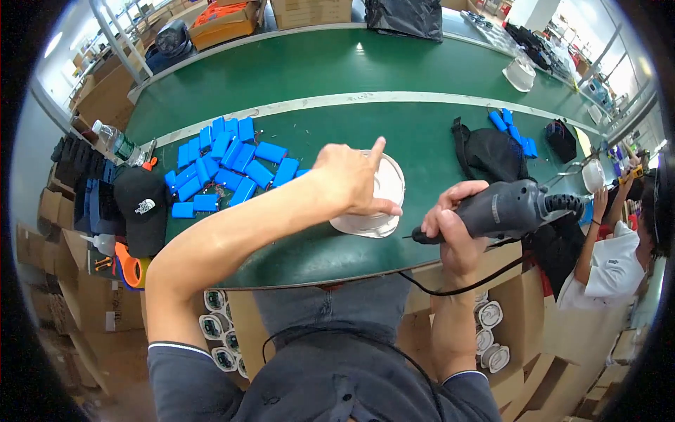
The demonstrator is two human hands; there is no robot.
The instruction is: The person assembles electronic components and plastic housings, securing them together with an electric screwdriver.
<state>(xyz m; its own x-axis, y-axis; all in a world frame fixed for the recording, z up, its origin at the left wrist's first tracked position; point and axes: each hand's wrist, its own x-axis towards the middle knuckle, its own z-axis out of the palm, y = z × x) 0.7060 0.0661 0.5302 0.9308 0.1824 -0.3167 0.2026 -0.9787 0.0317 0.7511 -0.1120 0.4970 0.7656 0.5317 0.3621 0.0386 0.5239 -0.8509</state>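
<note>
A white round plastic housing (390, 184) rests on the green tabletop in front of me. My left hand (342, 176) lies across its left side, thumb along the near edge and index finger stretched toward the far rim; the other fingers are curled and partly hidden. In my right hand (458, 228) is a dark grey corded electric screwdriver (500, 211), held level with its thin bit pointing left. The bit is just off the housing's near right side, apart from it. A black cable loops below my right wrist.
Several blue wrapped battery packs (232, 158) lie left of my forearm, beside a black cap (143, 211) and a plastic bottle (118, 144). A black bag (492, 153) is at right. Boxes below hold white round units (490, 314). A co-worker (612, 260) works at far right.
</note>
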